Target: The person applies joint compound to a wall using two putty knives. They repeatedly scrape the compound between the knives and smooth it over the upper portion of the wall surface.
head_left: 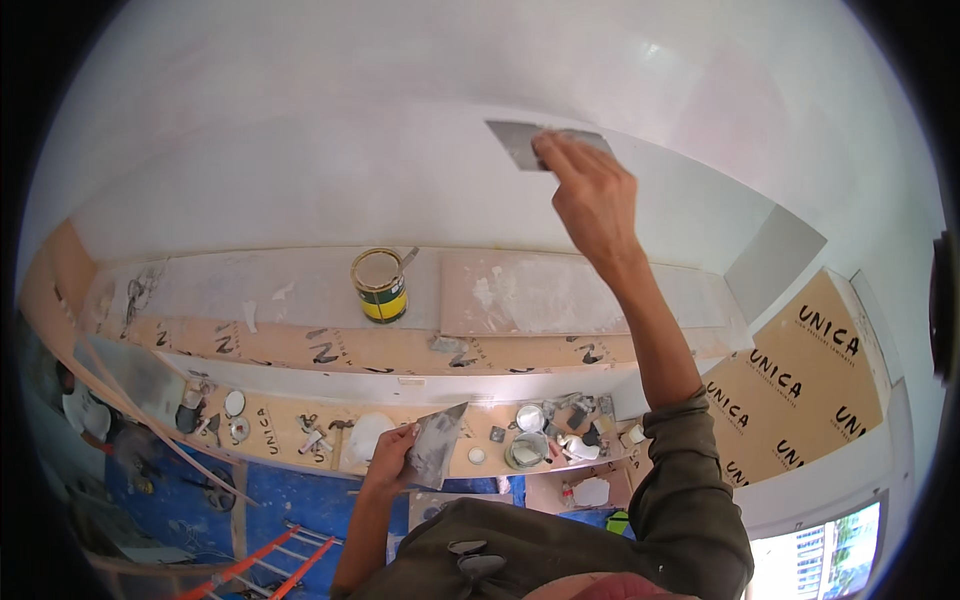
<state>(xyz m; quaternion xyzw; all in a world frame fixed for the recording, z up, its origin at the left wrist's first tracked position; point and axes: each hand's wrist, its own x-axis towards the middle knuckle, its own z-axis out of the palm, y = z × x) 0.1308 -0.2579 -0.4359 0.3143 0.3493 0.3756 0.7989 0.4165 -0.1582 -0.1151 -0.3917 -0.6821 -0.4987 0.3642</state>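
So the person's up at a white wall (330, 170) with pale pinkish patches; a long dusty ledge (225, 295) runs along its foot, with an open green-and-yellow can (384, 303) left of a smeared board (550, 300). Right hand (597, 200) is gripping a wide putty blade (515, 145) at the far wall; can't tell if it's touching or just off. Left hand (393, 455) is nearer, clutching a second metal blade (437, 450). Below the ledge there's a cluttered counter (345, 412), then blue floor covering (285, 490). Near left, an orange ladder (305, 570) gets cut off by the bottom edge, and so does the bright window (840, 550) at near right. Stuff at far left is too dark to make out, and fingers hide both blades' grip ends.
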